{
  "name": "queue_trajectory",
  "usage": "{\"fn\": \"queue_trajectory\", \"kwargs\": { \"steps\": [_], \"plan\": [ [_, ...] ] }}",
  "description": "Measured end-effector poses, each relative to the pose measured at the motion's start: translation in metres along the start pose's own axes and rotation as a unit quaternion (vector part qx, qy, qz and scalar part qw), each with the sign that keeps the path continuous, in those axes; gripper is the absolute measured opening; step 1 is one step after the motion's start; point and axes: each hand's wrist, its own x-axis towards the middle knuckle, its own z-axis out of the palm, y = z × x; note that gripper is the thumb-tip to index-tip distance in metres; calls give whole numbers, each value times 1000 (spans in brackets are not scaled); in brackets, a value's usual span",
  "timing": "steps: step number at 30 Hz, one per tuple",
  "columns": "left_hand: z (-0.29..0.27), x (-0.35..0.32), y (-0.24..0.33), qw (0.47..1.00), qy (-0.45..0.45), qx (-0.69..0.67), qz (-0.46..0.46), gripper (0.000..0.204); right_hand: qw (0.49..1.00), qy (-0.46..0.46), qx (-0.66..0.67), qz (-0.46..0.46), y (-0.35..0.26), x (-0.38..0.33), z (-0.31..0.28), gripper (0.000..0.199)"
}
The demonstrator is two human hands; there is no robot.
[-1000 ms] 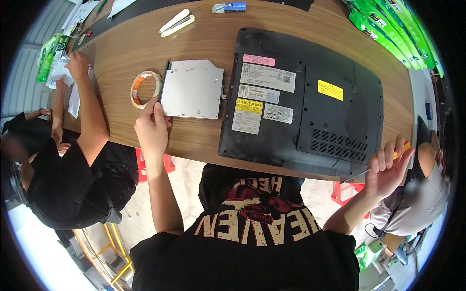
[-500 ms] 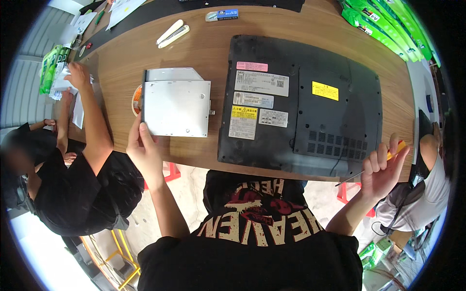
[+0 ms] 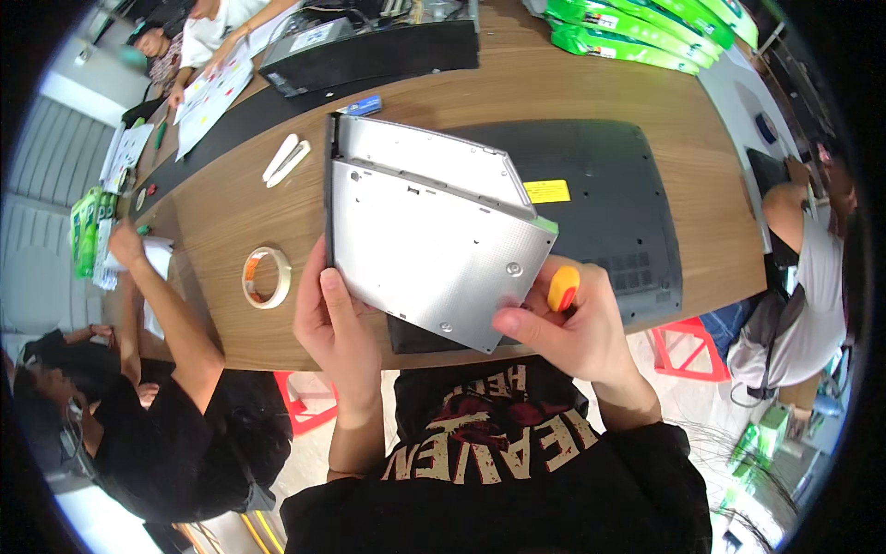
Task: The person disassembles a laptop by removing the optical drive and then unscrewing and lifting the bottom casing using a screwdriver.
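A flat silver optical drive (image 3: 415, 231) is raised and tilted in front of me, its long dark edge on the left. My left hand (image 3: 341, 346) grips its lower left corner, thumb on the silver face. At the lower right corner, my right hand (image 3: 586, 332) presses a thumb to the drive and also keeps a screwdriver (image 3: 563, 288) with a yellow and red handle in its closed fingers; the shaft is hidden. Beneath and behind the drive, a black laptop (image 3: 628, 240) lies bottom side up, partly covered, with a yellow label (image 3: 547, 191) showing.
A roll of tape (image 3: 249, 279) and a white folding tool (image 3: 287, 161) lie to the left. Farther back are a small blue packet (image 3: 365, 105) and an opened computer case (image 3: 388, 54). Green paper packs (image 3: 628, 42) are stacked far right. A person's arm (image 3: 180, 305) reaches in at left.
The optical drive has been lifted off the table and moved right, over the laptop. My right hand has come left with the screwdriver and now touches the drive. The whole view has shifted.
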Motion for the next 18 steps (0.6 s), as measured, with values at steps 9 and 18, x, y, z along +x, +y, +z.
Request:
{"fn": "queue_trajectory", "kwargs": {
  "steps": [9,18],
  "plan": [
    [21,-12,4,998,-17,-52,21,39,996,77,26,-37,12,-14,-18,17],
    [10,1,-15,734,-269,-576,-240,84,765,127,-497,-389,-15,-15,-45,41]
  ]
}}
